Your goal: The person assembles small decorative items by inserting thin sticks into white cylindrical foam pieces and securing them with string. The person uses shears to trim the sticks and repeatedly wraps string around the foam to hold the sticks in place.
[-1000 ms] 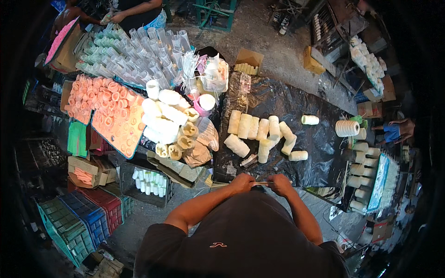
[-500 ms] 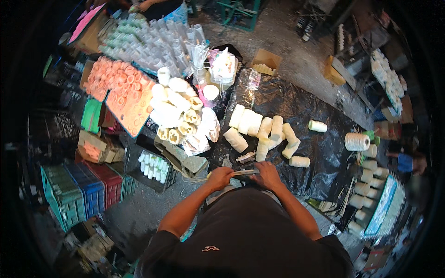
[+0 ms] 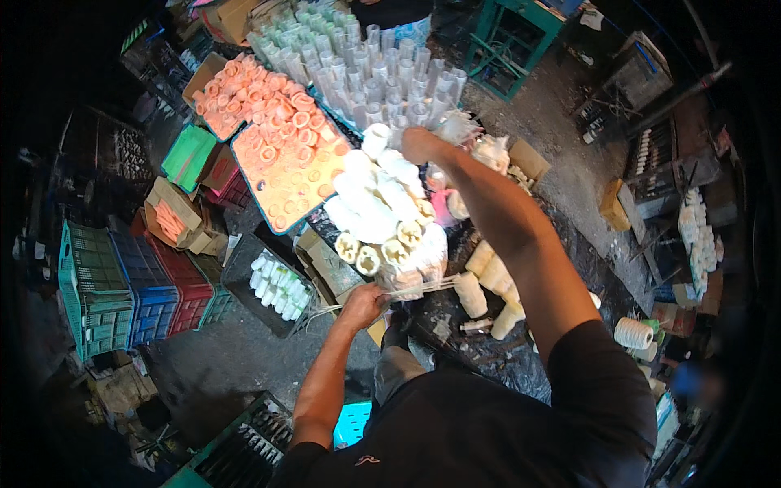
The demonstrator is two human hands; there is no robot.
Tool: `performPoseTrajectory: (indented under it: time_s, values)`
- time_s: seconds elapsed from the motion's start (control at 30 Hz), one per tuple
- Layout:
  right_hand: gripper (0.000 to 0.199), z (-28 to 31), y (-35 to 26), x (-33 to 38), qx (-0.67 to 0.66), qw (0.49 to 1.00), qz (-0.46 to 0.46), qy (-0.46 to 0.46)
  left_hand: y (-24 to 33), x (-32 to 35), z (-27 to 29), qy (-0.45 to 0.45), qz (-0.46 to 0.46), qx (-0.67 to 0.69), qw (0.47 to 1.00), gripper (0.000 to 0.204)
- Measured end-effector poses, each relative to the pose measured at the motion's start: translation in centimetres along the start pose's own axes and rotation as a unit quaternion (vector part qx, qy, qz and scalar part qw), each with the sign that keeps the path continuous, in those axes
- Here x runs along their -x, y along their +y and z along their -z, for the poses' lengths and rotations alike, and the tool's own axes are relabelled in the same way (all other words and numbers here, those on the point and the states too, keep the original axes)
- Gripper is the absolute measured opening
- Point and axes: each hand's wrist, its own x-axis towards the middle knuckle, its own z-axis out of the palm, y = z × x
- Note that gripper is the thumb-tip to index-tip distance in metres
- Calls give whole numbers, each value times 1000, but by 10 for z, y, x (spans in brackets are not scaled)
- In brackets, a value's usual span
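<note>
Pale strings (image 3: 427,286) are in the left hand (image 3: 364,307), on the person's side of the white pile (image 3: 381,197). That hand's fingers are curled tight around the bunch, and the strings poke out on both sides.

A big dark shirt (image 3: 480,415) is on the person's side of the white pile too. It has a small orange mark (image 3: 368,460) on it, like a curvy line.

A shiny black sheet (image 3: 517,362) is spread out to the right of the white pile. The person's right arm (image 3: 508,211) is in the way there and hides some of the pale rolls (image 3: 492,272). Green, blue and red crates (image 3: 145,285) stand in a row, well to the left of the pile. Clear tubes (image 3: 382,81) stand close together beyond the pile. Just left of the pile is a peach tray (image 3: 319,169), with lots of orange rings (image 3: 281,114) heaped up.

A fat spool of string (image 3: 633,333) is well to the right of the white pile.

The right hand (image 3: 419,145) is at the far end of the white pile, by the clear tubes. I cannot tell how open its fingers are, or if they hold something.
</note>
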Motion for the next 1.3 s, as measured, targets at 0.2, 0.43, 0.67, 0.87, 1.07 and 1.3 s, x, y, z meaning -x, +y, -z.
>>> performPoseTrajectory:
  time_s: [0.2, 0.43, 0.67, 0.87, 1.07, 1.3]
  values:
    - [11, -49, 41, -64, 112, 959, 104, -240, -32, -30, 12, -9, -12, 29, 999, 15]
    - [22, -77, 55, -51, -49, 942, -109, -315, -46, -49, 13, -56, -62, 70, 994, 14]
    - [22, -41, 17, -51, -64, 951, -106, -283, -55, -37, 16, -75, -45, 124, 988, 17]
    - [24, -70, 38, -46, -55, 965, -98, -237, -50, -44, 23, -118, -35, 107, 987, 20]
    - [24, -89, 36, -37, -35, 993, -14, -115, -91, -35, -12, -115, -50, 108, 986, 45]
    - [25, -84, 38, -43, -45, 991, -77, -101, -66, -41, 23, -112, -54, 77, 989, 20]
